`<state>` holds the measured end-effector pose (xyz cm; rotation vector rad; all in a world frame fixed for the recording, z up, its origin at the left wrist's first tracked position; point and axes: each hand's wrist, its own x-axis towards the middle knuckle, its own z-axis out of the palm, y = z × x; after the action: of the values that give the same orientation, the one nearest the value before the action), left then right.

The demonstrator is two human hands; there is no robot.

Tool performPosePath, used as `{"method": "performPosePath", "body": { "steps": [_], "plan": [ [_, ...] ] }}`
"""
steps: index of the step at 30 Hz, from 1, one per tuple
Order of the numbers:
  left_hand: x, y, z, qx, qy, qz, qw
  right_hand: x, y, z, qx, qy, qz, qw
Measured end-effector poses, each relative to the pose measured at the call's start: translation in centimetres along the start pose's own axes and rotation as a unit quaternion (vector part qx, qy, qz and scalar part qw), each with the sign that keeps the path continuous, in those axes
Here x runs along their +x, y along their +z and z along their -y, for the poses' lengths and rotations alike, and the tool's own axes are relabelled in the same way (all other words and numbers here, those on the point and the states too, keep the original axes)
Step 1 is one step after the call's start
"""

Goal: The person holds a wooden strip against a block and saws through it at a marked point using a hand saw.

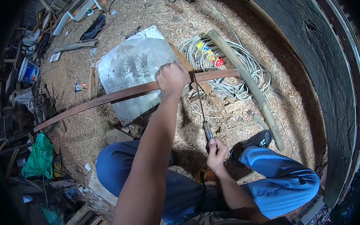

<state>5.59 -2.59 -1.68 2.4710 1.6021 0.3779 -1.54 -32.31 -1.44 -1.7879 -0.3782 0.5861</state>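
A long, narrow, reddish-brown wood strip (122, 94) lies across a flat, scuffed grey metal sheet (124, 62). My left hand (173, 77) is closed over the strip near the sheet's right edge. Just to the right of that hand, a handsaw's thin blade (200, 99), seen nearly edge-on, meets the strip. Below, between my knees, my right hand (216, 153) is wrapped round the saw's handle (208, 131). The strip's right end reaches a rough wooden pole (243, 74); its left end sticks out well past the sheet.
A coil of pale cable (255, 68) lies under the pole, with a yellow and red packet (209, 54) inside it. Small wood offcuts (233, 105) lie nearby on the sawdust-covered ground. A dark curved wall (320, 64) bounds the right side. A green plastic bag (39, 156) and clutter line the left.
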Motion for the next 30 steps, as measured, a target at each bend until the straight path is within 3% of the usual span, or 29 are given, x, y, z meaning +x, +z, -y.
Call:
{"method": "performPosePath", "body": {
  "steps": [16,24,26,28,30],
  "plan": [
    [-0.2,0.1,0.2,0.003,0.008,-0.014,1.0,-0.6,0.5,-2.0,0.035,-0.001,-0.019,0.999],
    [0.2,0.6,0.3,-0.014,0.022,-0.029,0.999,0.0,0.8,-2.5,-0.039,-0.032,0.033,0.998],
    [0.1,0.5,0.5,-0.023,0.036,-0.035,0.998,-0.4,0.4,-2.2,0.016,-0.023,-0.017,0.999],
    [0.0,0.1,0.3,-0.024,0.039,-0.028,0.999,0.2,-0.5,-1.8,0.094,0.006,-0.004,0.996],
    [0.2,-0.1,0.1,-0.026,0.041,-0.019,0.999,1.5,-1.0,-1.5,0.082,0.018,0.001,0.996]
  ]
}}
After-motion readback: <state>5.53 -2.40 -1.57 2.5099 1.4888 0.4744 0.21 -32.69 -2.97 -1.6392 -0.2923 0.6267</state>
